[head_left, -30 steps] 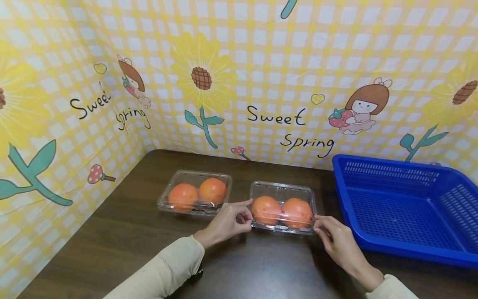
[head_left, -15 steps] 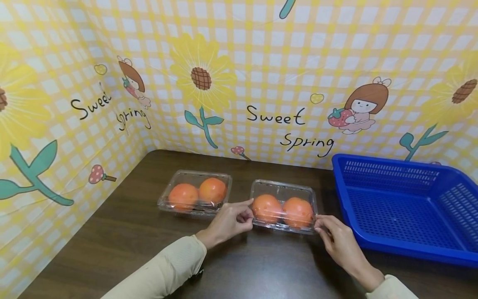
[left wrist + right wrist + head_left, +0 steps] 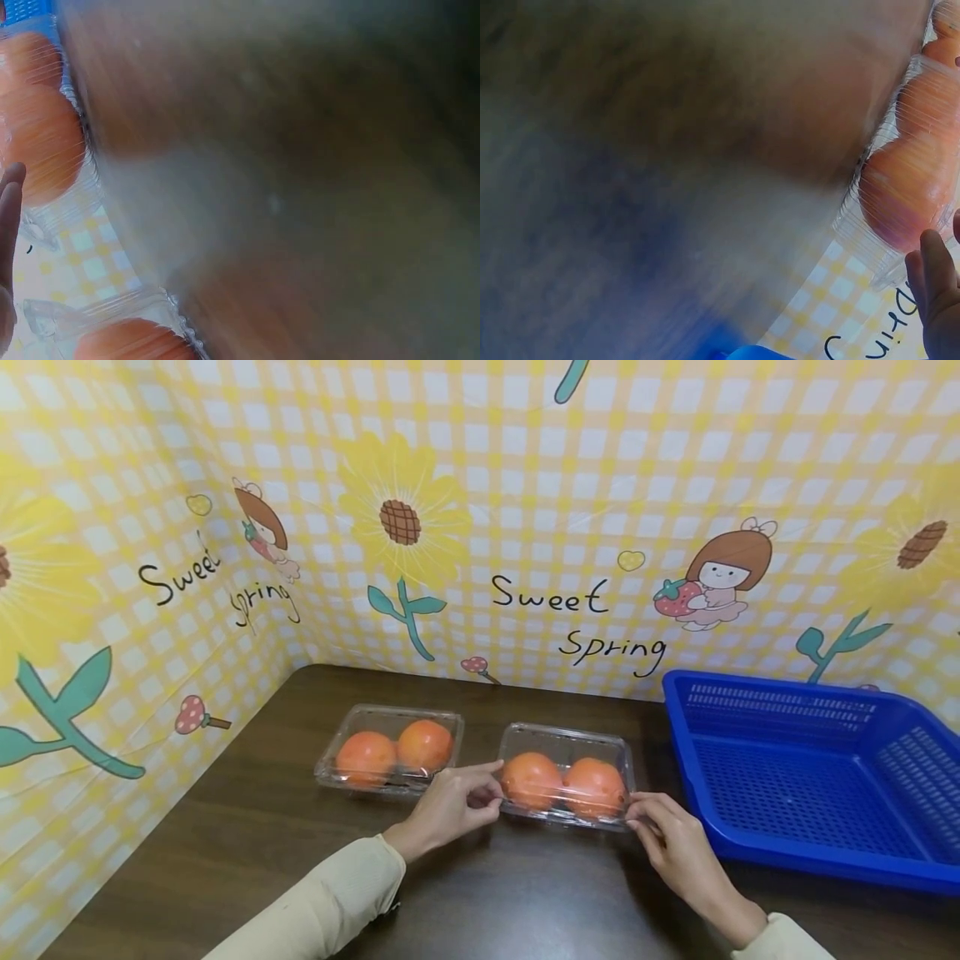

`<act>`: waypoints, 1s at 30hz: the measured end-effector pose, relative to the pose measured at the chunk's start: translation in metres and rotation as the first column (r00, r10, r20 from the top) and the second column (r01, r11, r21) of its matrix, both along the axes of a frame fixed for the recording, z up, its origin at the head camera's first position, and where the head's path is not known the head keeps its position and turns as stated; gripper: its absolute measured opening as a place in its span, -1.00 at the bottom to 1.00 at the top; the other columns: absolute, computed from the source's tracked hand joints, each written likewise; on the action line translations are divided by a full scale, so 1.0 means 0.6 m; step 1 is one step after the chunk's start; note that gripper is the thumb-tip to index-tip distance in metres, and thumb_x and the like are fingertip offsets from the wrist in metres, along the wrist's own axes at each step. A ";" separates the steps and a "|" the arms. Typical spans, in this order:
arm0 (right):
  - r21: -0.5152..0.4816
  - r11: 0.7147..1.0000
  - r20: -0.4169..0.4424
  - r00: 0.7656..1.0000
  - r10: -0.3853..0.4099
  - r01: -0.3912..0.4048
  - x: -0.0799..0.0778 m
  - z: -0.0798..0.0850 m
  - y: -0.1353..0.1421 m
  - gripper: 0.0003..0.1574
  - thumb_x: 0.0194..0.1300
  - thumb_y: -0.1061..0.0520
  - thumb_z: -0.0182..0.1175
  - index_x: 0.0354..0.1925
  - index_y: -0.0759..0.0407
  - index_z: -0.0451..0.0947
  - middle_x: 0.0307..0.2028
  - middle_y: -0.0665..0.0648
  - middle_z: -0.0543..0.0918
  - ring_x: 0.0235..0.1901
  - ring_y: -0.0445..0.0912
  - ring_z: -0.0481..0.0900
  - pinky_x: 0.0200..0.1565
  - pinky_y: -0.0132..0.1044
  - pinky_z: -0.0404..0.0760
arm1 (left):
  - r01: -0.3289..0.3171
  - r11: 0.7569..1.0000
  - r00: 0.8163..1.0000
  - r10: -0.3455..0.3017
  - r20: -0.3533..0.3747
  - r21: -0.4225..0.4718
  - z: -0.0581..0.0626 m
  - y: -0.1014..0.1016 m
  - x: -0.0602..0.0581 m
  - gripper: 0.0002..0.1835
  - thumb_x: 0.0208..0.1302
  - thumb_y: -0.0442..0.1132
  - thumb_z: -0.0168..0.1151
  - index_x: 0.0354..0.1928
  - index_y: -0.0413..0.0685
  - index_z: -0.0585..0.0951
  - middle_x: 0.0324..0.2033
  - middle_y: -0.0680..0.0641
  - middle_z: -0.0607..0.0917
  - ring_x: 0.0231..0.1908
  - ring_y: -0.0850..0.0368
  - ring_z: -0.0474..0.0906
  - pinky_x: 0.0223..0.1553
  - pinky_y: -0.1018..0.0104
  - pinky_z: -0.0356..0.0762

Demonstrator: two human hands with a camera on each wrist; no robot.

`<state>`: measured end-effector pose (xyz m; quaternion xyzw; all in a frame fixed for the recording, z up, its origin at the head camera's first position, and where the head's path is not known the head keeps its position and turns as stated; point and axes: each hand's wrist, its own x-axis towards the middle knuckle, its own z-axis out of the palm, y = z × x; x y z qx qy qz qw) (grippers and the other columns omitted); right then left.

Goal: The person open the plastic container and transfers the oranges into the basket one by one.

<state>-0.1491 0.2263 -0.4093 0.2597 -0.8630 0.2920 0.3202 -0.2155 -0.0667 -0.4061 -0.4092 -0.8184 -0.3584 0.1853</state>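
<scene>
A clear plastic clamshell box (image 3: 566, 739) with two round orange fruits (image 3: 531, 782) in it sits at mid-table, its lid down over the fruits. My left hand (image 3: 448, 808) pinches its near left corner between thumb and forefinger. At the near right corner, my right hand (image 3: 684, 853) pinches the edge the same way. To the left stands a second clear clamshell box (image 3: 401, 717), also holding two such fruits, partly behind my left hand. Each wrist view catches only fingers beside the box; in the left wrist view, fingertips (image 3: 11, 184) lie near a fruit.
A blue perforated plastic basket (image 3: 795, 847) stands on the right, close to my right hand. The dark wooden table (image 3: 517, 902) meets a yellow checked cloth (image 3: 540, 527) with printed sunflowers at the back and left. Large parts of both wrist views are a blurred, reflecting surface.
</scene>
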 end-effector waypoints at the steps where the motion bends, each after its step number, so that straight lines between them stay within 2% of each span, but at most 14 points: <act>1: -0.003 1.000 0.005 1.000 -0.002 0.002 0.000 0.000 -0.001 -0.77 0.22 0.07 0.05 -0.50 0.14 0.49 -0.30 0.12 0.58 -0.31 -0.02 0.57 -0.36 -0.64 0.46 | -0.013 1.000 1.000 0.013 -0.010 -0.008 0.000 -0.001 0.001 -0.96 -0.08 -0.37 0.22 -0.53 -0.08 0.59 -0.12 -0.16 0.60 -0.49 0.38 0.57 -0.48 0.60 0.46; 5: 0.000 1.000 0.021 0.999 -0.027 0.027 0.002 0.000 -0.003 -0.88 0.16 0.17 0.14 -0.49 0.14 0.49 -0.29 0.12 0.58 -0.28 -0.02 0.56 -0.32 -0.66 0.44 | -0.078 0.996 0.995 0.076 -0.072 -0.038 0.001 -0.004 0.005 -0.96 -0.08 -0.29 0.26 -0.52 0.01 0.60 -0.12 -0.07 0.61 -0.40 0.30 0.59 -0.49 0.53 0.45; 6: 0.003 0.999 0.021 0.999 -0.036 0.036 0.002 0.000 -0.003 -0.91 0.10 0.25 0.20 -0.50 0.15 0.49 -0.29 0.12 0.58 -0.28 -0.02 0.56 -0.32 -0.66 0.44 | -0.095 0.994 0.992 0.091 -0.086 -0.045 0.002 -0.004 0.006 -0.96 -0.08 -0.27 0.26 -0.52 0.02 0.60 -0.12 -0.06 0.61 -0.37 0.26 0.60 -0.50 0.51 0.43; 9: 0.005 0.999 0.017 0.999 -0.047 0.047 0.003 0.001 -0.004 -0.92 0.09 0.27 0.20 -0.49 0.15 0.49 -0.28 0.12 0.58 -0.25 -0.02 0.54 -0.29 -0.67 0.43 | -0.130 0.990 0.987 0.123 -0.106 -0.055 0.003 -0.004 0.009 -0.94 -0.09 -0.25 0.28 -0.51 0.07 0.60 -0.12 -0.01 0.62 -0.26 0.16 0.59 -0.43 0.42 0.48; 13: 0.009 0.997 0.009 0.997 -0.077 0.077 0.004 0.003 -0.007 -0.83 -0.02 0.38 0.26 -0.50 0.16 0.50 -0.28 0.13 0.58 -0.26 -0.03 0.52 -0.31 -0.62 0.45 | -0.118 0.993 0.990 0.115 -0.087 -0.029 0.006 -0.004 0.008 -0.93 -0.09 -0.27 0.29 -0.48 0.05 0.60 -0.13 -0.02 0.62 -0.20 0.12 0.56 -0.25 0.26 0.52; 15: 0.015 0.995 -0.001 0.995 -0.101 0.101 0.004 0.006 -0.009 -0.71 -0.18 0.48 0.31 -0.49 0.18 0.50 -0.28 0.14 0.59 -0.28 -0.04 0.52 -0.33 -0.55 0.46 | -0.105 0.994 0.992 0.104 -0.075 -0.009 0.008 -0.003 0.007 -0.92 -0.08 -0.28 0.29 -0.47 0.03 0.61 -0.14 -0.03 0.63 -0.20 0.13 0.55 -0.22 0.26 0.51; 17: 0.015 0.993 -0.011 0.993 -0.118 0.118 0.005 0.009 -0.011 -0.66 -0.24 0.51 0.31 -0.49 0.18 0.50 -0.28 0.14 0.59 -0.30 -0.06 0.51 -0.34 -0.47 0.45 | -0.094 0.995 0.993 0.095 -0.067 0.012 0.010 -0.002 0.007 -0.92 -0.08 -0.30 0.29 -0.47 0.01 0.61 -0.16 -0.04 0.63 -0.18 0.13 0.54 -0.18 0.26 0.50; 22: 0.005 0.990 -0.008 0.990 -0.140 0.140 0.005 0.017 -0.017 -0.70 -0.18 0.49 0.28 -0.47 0.19 0.49 -0.28 0.16 0.60 -0.30 -0.04 0.51 -0.31 -0.32 0.41 | -0.095 0.994 0.992 0.100 -0.075 0.060 0.016 0.000 0.006 -0.91 -0.08 -0.34 0.29 -0.47 -0.01 0.61 -0.21 -0.02 0.64 -0.21 0.15 0.53 -0.23 0.34 0.50; 27: -0.011 0.984 -0.017 0.984 -0.177 0.177 0.005 0.032 -0.024 -0.70 -0.15 0.52 0.24 -0.46 0.20 0.47 -0.29 0.16 0.62 -0.33 -0.02 0.52 -0.37 -0.24 0.42 | -0.105 0.988 0.986 0.118 -0.117 0.117 0.029 0.005 0.002 -0.92 -0.07 -0.35 0.29 -0.48 -0.04 0.62 -0.35 0.06 0.58 -0.31 0.21 0.49 -0.33 0.43 0.48; 30: -0.019 0.981 -0.032 0.981 -0.193 0.193 0.005 0.044 -0.029 -0.70 -0.13 0.54 0.22 -0.46 0.22 0.46 -0.30 0.16 0.62 -0.33 -0.01 0.54 -0.38 -0.21 0.44 | -0.094 0.984 0.988 0.110 -0.103 0.151 0.036 0.007 0.000 -0.92 -0.07 -0.36 0.30 -0.48 -0.06 0.61 -0.38 0.07 0.56 -0.35 0.23 0.49 -0.35 0.45 0.49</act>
